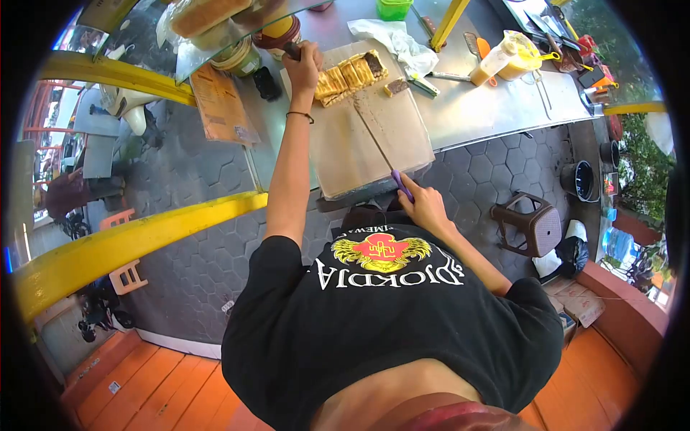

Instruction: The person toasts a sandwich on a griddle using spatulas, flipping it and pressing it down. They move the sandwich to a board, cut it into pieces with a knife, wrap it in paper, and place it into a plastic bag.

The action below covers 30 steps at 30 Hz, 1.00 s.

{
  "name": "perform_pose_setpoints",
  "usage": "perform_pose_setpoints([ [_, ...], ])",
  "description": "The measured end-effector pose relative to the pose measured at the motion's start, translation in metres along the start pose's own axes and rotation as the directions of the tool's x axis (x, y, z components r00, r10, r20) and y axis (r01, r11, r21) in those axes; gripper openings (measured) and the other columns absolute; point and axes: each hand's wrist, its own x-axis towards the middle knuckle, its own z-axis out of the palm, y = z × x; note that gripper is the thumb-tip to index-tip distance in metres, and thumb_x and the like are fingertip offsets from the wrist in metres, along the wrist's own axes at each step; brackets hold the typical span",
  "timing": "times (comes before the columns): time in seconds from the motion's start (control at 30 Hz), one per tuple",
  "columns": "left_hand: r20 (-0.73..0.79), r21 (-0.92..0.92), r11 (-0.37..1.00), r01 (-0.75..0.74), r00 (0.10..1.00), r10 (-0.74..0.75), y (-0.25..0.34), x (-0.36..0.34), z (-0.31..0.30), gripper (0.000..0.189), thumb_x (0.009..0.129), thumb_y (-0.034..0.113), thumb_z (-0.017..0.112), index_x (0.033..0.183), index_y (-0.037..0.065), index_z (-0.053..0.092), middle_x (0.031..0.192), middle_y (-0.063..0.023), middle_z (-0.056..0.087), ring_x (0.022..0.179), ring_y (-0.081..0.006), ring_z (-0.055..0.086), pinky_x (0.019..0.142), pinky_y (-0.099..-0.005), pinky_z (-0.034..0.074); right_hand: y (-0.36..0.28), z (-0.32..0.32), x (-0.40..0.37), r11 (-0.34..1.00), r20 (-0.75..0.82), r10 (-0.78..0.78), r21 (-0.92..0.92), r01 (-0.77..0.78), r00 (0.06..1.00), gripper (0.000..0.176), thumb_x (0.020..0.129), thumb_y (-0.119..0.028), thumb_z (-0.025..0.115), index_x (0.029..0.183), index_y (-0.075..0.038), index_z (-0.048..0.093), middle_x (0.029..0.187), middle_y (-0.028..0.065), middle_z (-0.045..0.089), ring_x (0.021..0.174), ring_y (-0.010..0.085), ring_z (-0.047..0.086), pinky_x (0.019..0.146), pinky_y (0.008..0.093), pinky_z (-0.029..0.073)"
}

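My left hand (303,66) is closed round a dark handle (292,50) at the upper left corner of the cutting board (345,161); what the handle belongs to is hidden. Beside it lies a golden-brown, filled flatbread (348,77), cut crosswise into several pieces, with dark filling at its right end. A small separate piece (394,87) rests to the right. My right hand (422,205) grips the purple handle (402,184) of a long thin knife near the board's front edge. Its blade (373,135) points up toward the flatbread, over the board with scattered crumbs.
A white plastic bag (394,44), a green container (394,8) and sauce bottles (494,61) stand on the metal counter (467,115). Left are tubs (244,59) and a brown paper sheet (219,104). A yellow beam (144,241) crosses the left; a stool (528,224) stands right.
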Motion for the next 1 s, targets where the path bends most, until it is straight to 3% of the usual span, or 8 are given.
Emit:
perform_pose_setpoints([
  [0.5, 0.306, 0.068, 0.989, -0.132, 0.946, 0.105, 0.094, -0.045, 0.064, 0.034, 0.097, 0.007, 0.051, 0.064, 0.010, 0.043, 0.056, 0.0036, 0.038, 0.049, -0.0084, 0.036, 0.047, -0.0277, 0.028, 0.032, -0.033, 0.058, 0.049, 0.422, -0.418, 0.895, -0.444, 0.804, 0.036, 0.098, -0.027, 0.060, 0.125, -0.006, 0.052, 0.064, 0.0070, 0.060, 0.050, 0.0127, 0.054, 0.045, 0.0247, 0.039],
  [0.57, 0.445, 0.384, 0.613, -0.691, 0.720, 0.533, 0.078, -0.091, 0.106, 0.024, 0.093, 0.006, 0.056, 0.069, 0.008, 0.054, 0.059, 0.0015, 0.043, 0.054, -0.0135, 0.046, 0.049, -0.0316, 0.036, 0.027, -0.063, 0.059, -0.176, 0.324, -0.595, 0.840, -0.513, 0.735, 0.033, 0.097, -0.029, 0.059, 0.118, -0.004, 0.054, 0.060, 0.0065, 0.054, 0.047, 0.0182, 0.053, 0.046, 0.0292, 0.042],
  [0.67, 0.823, 0.206, 0.793, -0.573, 0.540, 0.176, 0.072, -0.137, 0.160, 0.015, 0.081, 0.024, 0.076, 0.082, 0.011, 0.069, 0.075, -0.0042, 0.062, 0.065, -0.0215, 0.056, 0.059, -0.0337, 0.044, 0.036, -0.091, 0.066, -0.464, 0.210, -0.667, 0.633, -0.620, 0.715, 0.031, 0.098, -0.031, 0.054, 0.110, -0.002, 0.057, 0.058, 0.0059, 0.049, 0.043, 0.0187, 0.048, 0.046, 0.0314, 0.042],
  [0.7, 0.826, 0.217, 0.737, -0.640, 0.523, 0.211, 0.065, -0.152, 0.177, 0.019, 0.078, 0.027, 0.080, 0.082, 0.013, 0.068, 0.083, -0.0018, 0.063, 0.075, -0.0222, 0.057, 0.065, -0.0343, 0.047, 0.059, -0.094, 0.066, -0.489, 0.519, -0.254, 0.659, -0.572, 0.816, 0.030, 0.099, -0.029, 0.048, 0.104, -0.002, 0.058, 0.061, 0.0057, 0.047, 0.042, 0.0181, 0.044, 0.046, 0.0338, 0.044],
  [0.73, 0.822, 0.226, 0.740, -0.634, 0.531, 0.204, 0.055, -0.156, 0.188, 0.019, 0.078, 0.027, 0.080, 0.082, 0.013, 0.068, 0.083, -0.0018, 0.063, 0.075, -0.0222, 0.057, 0.065, -0.0343, 0.047, 0.070, -0.099, 0.071, 0.066, 0.294, -0.135, 0.955, -0.288, 0.946, 0.026, 0.099, -0.026, 0.047, 0.103, -0.004, 0.059, 0.072, 0.0068, 0.055, 0.048, 0.0181, 0.052, 0.047, 0.0350, 0.049],
  [0.83, 0.826, 0.310, 0.695, -0.648, 0.545, 0.140, 0.020, -0.157, 0.196, 0.023, 0.078, 0.027, 0.081, 0.093, 0.015, 0.067, 0.118, -0.0030, 0.060, 0.108, -0.0254, 0.054, 0.094, -0.0394, 0.047, 0.084, -0.133, 0.073, -0.215, 0.335, 0.048, 0.924, -0.318, 0.941, 0.025, 0.100, -0.027, 0.048, 0.105, -0.005, 0.059, 0.084, 0.0061, 0.061, 0.062, 0.0171, 0.060, 0.055, 0.0321, 0.054],
  [0.9, 0.831, 0.345, 0.656, -0.671, 0.543, 0.118, -0.009, -0.159, 0.199, 0.030, 0.079, 0.028, 0.081, 0.102, 0.016, 0.065, 0.123, -0.0040, 0.058, 0.114, -0.0269, 0.052, 0.101, -0.0410, 0.043, 0.113, -0.149, 0.092, -0.426, 0.339, -0.444, 0.735, -0.529, 0.829, 0.026, 0.101, -0.028, 0.049, 0.107, -0.005, 0.059, 0.095, 0.0055, 0.064, 0.074, 0.0145, 0.063, 0.063, 0.0285, 0.054],
  [1.0, 0.853, 0.415, 0.617, -0.669, 0.522, -0.007, -0.032, -0.158, 0.195, 0.049, 0.082, 0.030, 0.078, 0.125, 0.017, 0.057, 0.139, -0.0076, 0.048, 0.134, -0.0307, 0.042, 0.116, -0.0479, 0.030, 0.152, -0.131, 0.110, 0.009, 0.249, 0.132, 0.968, -0.252, 0.960, 0.025, 0.102, -0.027, 0.051, 0.108, -0.005, 0.061, 0.094, 0.0032, 0.064, 0.073, 0.0117, 0.062, 0.066, 0.0275, 0.053],
])
